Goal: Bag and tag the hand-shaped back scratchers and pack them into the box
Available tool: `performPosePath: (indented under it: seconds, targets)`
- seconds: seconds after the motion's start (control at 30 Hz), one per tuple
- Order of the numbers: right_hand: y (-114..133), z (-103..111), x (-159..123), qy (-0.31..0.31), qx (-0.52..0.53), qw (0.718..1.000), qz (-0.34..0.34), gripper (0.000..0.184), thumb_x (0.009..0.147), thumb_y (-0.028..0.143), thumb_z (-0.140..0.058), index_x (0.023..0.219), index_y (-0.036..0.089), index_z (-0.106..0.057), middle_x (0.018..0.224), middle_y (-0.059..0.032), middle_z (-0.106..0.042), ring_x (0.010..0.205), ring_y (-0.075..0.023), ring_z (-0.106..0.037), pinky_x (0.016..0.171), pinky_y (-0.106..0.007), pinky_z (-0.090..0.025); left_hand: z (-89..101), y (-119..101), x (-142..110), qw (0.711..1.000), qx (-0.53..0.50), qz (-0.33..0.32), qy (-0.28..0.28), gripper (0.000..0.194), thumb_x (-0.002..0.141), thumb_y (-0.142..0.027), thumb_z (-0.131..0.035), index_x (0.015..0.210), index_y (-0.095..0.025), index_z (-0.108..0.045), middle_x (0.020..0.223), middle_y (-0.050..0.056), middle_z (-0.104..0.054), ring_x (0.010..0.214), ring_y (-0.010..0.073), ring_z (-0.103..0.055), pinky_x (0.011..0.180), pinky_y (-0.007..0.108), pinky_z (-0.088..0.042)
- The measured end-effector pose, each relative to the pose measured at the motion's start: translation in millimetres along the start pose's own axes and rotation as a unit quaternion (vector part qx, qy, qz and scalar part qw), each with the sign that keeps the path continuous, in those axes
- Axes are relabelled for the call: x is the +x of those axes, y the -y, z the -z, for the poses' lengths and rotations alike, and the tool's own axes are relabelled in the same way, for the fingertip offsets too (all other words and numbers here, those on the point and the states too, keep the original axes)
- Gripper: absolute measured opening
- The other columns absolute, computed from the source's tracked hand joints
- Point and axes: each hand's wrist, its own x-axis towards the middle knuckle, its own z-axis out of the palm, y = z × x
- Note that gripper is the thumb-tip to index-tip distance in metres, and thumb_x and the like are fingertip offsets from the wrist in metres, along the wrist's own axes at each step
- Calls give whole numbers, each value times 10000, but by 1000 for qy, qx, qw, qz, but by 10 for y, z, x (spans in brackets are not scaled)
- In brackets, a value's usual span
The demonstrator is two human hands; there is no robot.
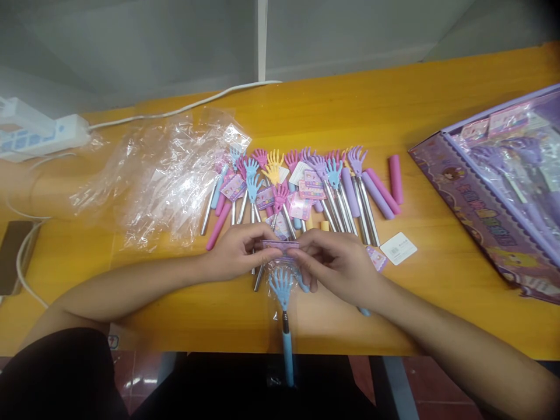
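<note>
head view: left hand [236,249] and right hand [332,262], each grip pinched closed on the card top of a clear bag [275,315]; its blue hand-shaped scratcher [281,289] hangs toward the near edge of the bench [175,315]

Through my feed I counted 1 bagged blue scratcher [286,344] on the near side and at least 10 loose scratchers [275,165] farther off, too overlapped for an exact number. Toward the right I made out 2 magenta tubes [395,179], 2 purple tubes [378,195], 1 barcode card [398,248] and 1 display box [475,216]. At left were 1 power strip [65,137] and clear bags [175,181] I couldn't count.
</note>
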Motion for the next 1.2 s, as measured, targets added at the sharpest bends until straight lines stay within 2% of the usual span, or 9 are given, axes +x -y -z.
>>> performPosePath:
  seconds: [0.2,0.4,0.5,0.63,0.77,1.07,1.13,1.2]
  targets:
    - [-3,-9,16,-7,28,1000,-8,184,1070,367,-643,975,210,-665,576,62,-670,419,-88,-632,437,-198,-544,-12,-1,-2,1000,-4,-2,-8,136,963,-264,-745,1012,-157,-677,880,15,-661,747,109,-631,671,233,-524]
    - [-32,-47,-2,14,13,1000,-4,204,1066,376,-645,956,204,-643,608,55,-683,432,-81,-649,436,-178,-541,8,-35,-2,999,47,-17,-5,204,916,-310,-828,918,-157,-693,812,6,-682,702,99,-608,620,211,-466]
    - [-34,-49,-2,14,7,1000,-3,204,1069,379,-640,967,202,-651,607,57,-676,433,-80,-648,442,-182,-547,3,-32,-15,998,64,-10,-11,198,954,-328,-782,927,-154,-692,801,11,-672,673,101,-600,591,214,-461]
    - [-20,-30,8,7,21,1000,-20,206,1072,393,-635,991,207,-668,590,61,-672,423,-85,-641,436,-194,-545,-17,-6,-26,999,38,-3,-16,172,968,-309,-746,964,-148,-682,813,11,-647,676,100,-601,596,212,-491]
    - [1,-7,6,-6,40,999,-29,187,1072,387,-643,1010,213,-677,580,62,-679,414,-88,-628,441,-207,-544,-15,-4,-16,1000,6,-11,-21,158,971,-277,-732,1045,-140,-709,883,40,-699,743,119,-678,666,223,-574]
    - [-16,-45,-50,-111,54,992,13,228,1085,376,-627,920,219,-644,510,77,-606,331,-86,-541,354,-217,-419,31,-43,-58,999,15,9,-31,296,1070,-374,-617,1149,-136,-776,938,79,-822,778,167,-814,710,252,-680]
    - [-17,-62,-69,-172,57,983,38,226,1098,383,-600,936,230,-637,487,86,-547,327,-86,-501,351,-226,-393,26,-33,-77,999,-2,0,-50,288,1068,-379,-626,1120,-139,-777,924,75,-825,771,169,-827,712,245,-693]
    - [-7,-68,-77,-248,64,964,76,163,1112,374,-562,1026,253,-627,581,65,-586,344,-78,-468,361,-244,-377,24,-16,-87,997,-16,-14,-79,299,1058,-393,-646,1122,-130,-773,904,80,-825,765,180,-836,707,247,-704]
